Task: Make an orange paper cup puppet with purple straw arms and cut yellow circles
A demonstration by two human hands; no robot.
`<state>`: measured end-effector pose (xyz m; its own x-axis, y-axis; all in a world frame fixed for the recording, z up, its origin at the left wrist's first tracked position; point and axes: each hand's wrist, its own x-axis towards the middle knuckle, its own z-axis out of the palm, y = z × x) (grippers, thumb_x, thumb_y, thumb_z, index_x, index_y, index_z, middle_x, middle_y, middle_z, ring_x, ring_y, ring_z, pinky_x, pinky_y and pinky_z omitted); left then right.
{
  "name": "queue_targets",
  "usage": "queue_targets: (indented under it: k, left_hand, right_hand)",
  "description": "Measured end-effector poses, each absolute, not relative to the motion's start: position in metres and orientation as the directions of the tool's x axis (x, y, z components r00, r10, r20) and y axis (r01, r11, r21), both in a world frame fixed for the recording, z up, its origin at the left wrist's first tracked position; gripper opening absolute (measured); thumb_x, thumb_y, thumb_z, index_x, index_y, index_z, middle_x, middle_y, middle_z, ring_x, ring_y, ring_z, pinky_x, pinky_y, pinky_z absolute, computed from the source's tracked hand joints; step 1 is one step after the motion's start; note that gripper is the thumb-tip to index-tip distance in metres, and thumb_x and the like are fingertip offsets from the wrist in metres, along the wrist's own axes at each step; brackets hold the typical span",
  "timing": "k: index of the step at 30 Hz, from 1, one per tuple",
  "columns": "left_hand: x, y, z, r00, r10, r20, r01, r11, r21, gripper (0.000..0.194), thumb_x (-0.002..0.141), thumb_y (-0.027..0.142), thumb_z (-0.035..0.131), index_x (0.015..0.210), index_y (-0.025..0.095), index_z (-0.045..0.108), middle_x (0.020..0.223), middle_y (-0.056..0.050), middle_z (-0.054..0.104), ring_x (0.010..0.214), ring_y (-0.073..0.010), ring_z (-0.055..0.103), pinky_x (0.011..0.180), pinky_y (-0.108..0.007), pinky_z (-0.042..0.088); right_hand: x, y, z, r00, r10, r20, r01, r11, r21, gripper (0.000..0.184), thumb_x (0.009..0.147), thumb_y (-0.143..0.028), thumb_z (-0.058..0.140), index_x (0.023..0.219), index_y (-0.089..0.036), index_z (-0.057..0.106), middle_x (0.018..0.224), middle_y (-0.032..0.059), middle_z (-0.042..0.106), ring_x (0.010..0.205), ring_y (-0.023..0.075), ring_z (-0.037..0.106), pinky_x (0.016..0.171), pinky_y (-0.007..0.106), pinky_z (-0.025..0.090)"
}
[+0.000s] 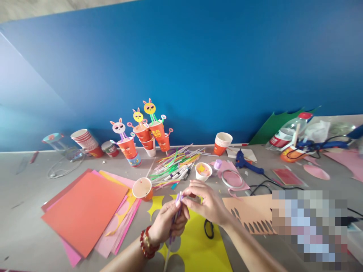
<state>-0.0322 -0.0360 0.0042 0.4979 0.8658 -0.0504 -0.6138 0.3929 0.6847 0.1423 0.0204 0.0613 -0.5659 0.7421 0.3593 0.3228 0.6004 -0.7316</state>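
Observation:
My left hand [168, 223], with a red bead bracelet on the wrist, is closed around a thin purple straw [176, 215] held upright over a yellow paper sheet [195, 245]. My right hand [202, 200] pinches the straw's top end with its fingertips. Both hands meet just in front of an orange paper cup [143, 189] lying on its side. Black scissors [209, 228] lie partly hidden under my right wrist.
Stacked coloured paper sheets [85, 211] lie at the left. A pile of coloured straws [174, 164], finished bunny cups [141, 136], cup stacks [222, 142], a blue glue gun [246, 164], a tape ring [231, 178], a bottle [287, 134] and a cut tan sheet [249, 213] surround the hands.

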Motion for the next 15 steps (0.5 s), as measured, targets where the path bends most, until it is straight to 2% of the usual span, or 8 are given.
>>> queue_targets:
  k: [6, 15]
  left_hand:
    - [-0.032, -0.035, 0.002, 0.513, 0.858, -0.024, -0.616, 0.388, 0.686, 0.04, 0.097, 0.042, 0.049, 0.084, 0.009, 0.067, 0.051, 0.009, 0.032, 0.034, -0.0019, 0.016, 0.03, -0.013, 0.02]
    - [-0.031, -0.037, 0.003, 0.493, 0.869, -0.051, -0.592, 0.378, 0.712, 0.039, 0.096, 0.044, 0.052, 0.082, 0.01, 0.065, 0.053, 0.009, 0.033, 0.036, -0.0015, 0.017, 0.032, -0.013, 0.02]
  right_hand:
    - [0.144, 0.023, 0.056, -0.587, 0.708, 0.392, 0.263, 0.625, -0.735, 0.011, 0.092, -0.029, 0.061, 0.092, -0.021, 0.069, 0.078, 0.0019, 0.066, 0.077, 0.0184, 0.059, 0.087, 0.036, 0.047]
    - [0.139, 0.019, 0.067, -0.568, 0.735, 0.37, 0.192, 0.555, -0.809, 0.012, 0.092, -0.024, 0.057, 0.09, -0.02, 0.068, 0.091, 0.0036, 0.059, 0.089, 0.0192, 0.058, 0.081, 0.031, 0.046]
